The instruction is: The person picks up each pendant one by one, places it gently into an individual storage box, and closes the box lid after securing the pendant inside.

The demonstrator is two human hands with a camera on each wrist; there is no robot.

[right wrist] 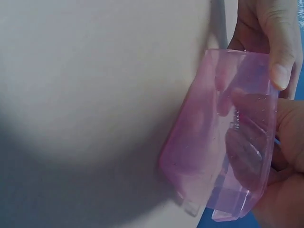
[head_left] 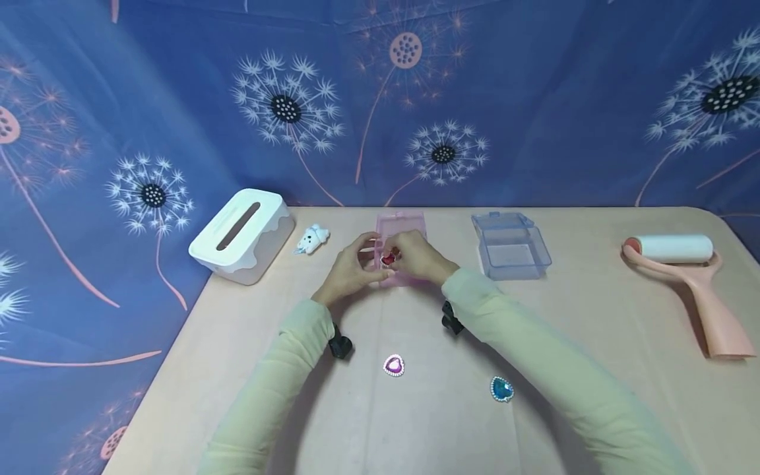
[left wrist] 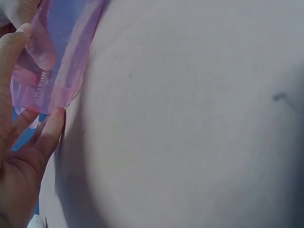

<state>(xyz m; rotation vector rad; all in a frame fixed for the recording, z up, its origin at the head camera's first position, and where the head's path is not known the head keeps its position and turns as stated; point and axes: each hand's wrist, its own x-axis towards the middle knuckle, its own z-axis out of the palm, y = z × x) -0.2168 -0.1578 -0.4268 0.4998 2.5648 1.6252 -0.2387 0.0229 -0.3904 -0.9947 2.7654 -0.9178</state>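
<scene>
A translucent pink plastic box (head_left: pixel 401 224) sits in the middle of the table toward the back, its lid raised. My left hand (head_left: pixel 347 272) grips the box's left side, thumb at the near edge and fingers around the far end. Over the box, my right hand (head_left: pixel 420 256) pinches a red heart-shaped gem (head_left: pixel 388 259) with a pale beaded border. In the right wrist view, the fingers show through the pink wall (right wrist: pixel 190 147), inside the box. Nearer the front lie a pink-purple heart gem (head_left: pixel 394 365) and a blue heart gem (head_left: pixel 501 389).
Right of the pink box stands a clear bluish box (head_left: pixel 514 254) with its lid up. A white tissue box (head_left: pixel 243 234) and a small white-and-blue animal figure (head_left: pixel 312 239) are at the back left. A lint roller (head_left: pixel 689 270) lies far right.
</scene>
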